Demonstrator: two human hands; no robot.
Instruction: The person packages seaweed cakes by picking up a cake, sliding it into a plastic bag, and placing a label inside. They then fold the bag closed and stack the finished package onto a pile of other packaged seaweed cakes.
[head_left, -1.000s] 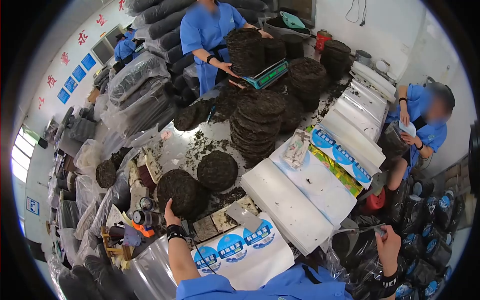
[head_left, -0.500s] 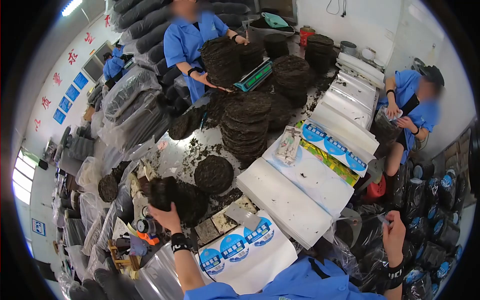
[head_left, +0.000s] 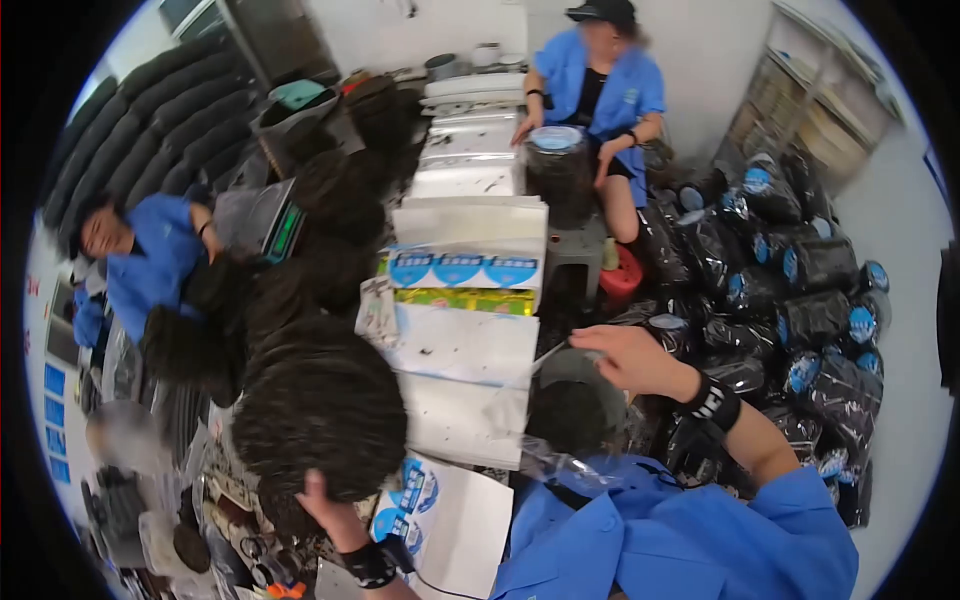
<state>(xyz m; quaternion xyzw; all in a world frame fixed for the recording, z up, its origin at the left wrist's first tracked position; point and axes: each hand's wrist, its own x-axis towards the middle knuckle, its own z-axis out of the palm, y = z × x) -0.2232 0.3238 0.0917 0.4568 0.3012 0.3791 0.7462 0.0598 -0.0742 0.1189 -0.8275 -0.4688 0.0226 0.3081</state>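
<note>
A large stack of dark, round, layered cakes looms at the left centre. My left hand is against its lower edge with the thumb up; the other fingers are mostly hidden behind or under it. On the right, my right hand pinches the edge of a clear plastic bag, whose mouth hangs open below the fingers. Between the hands lie white paper sheets, and a sheet with blue printed labels is nearer to me.
One co-worker stands at the left by a green-lit scale and dark stacks. Another co-worker sits at the back, hands around a filled bag. Filled bags are piled at right, near a red stool.
The view has swung to the right. My left hand, earlier at a small dark clump, is now at the large stack. My right hand still pinches, and the bag below it shows more clearly.
</note>
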